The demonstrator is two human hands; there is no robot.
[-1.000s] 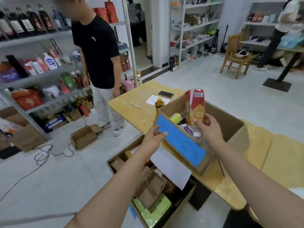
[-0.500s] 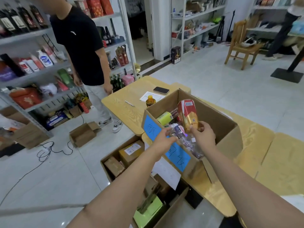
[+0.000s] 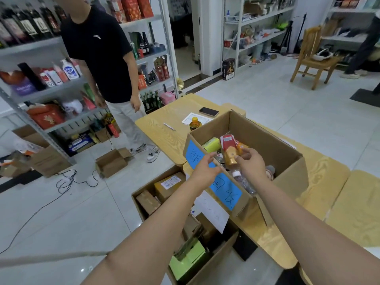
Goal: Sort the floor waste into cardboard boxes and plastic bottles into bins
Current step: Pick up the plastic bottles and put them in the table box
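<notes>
The right hand [image 3: 249,161] sits at the centre of the frame, over the open cardboard box [image 3: 287,159] on the wooden table [image 3: 164,132]; its thumb and curled fingers pinch the gold end of a red-and-gold bottle [image 3: 228,148], which tilts down inside the box with its red end pointing away. The left hand [image 3: 205,169] hovers just left of it above the box's near rim, fingers loosely spread and holding nothing. Inside the box lie a yellow-green container [image 3: 211,144] and a clear plastic bottle [image 3: 243,182] against the near wall; a blue label [image 3: 226,192] with handwriting covers the box's outer front.

The table is pale, grained wood with rounded corners; at its far end lie a phone [image 3: 208,111] on a sheet of paper [image 3: 192,118], a pen [image 3: 169,126], and a small yellow-capped bottle [image 3: 195,124] just beside the box's far corner. Below the table's near edge, in the lower centre of the frame, a second large carton [image 3: 141,204] stands on the floor holding smaller cardboard packages and a green box [image 3: 189,258].

The floor [image 3: 61,219] is glossy pale tile; a small open carton [image 3: 112,162] and a black cable [image 3: 67,182] lie on it at the left. A person in a black shirt [image 3: 98,54] stands in the upper left in front of metal shelves [image 3: 30,48] stocked with bottles and red packages; more shelving lines the back wall; a wooden chair [image 3: 310,58] stands in the upper right.
</notes>
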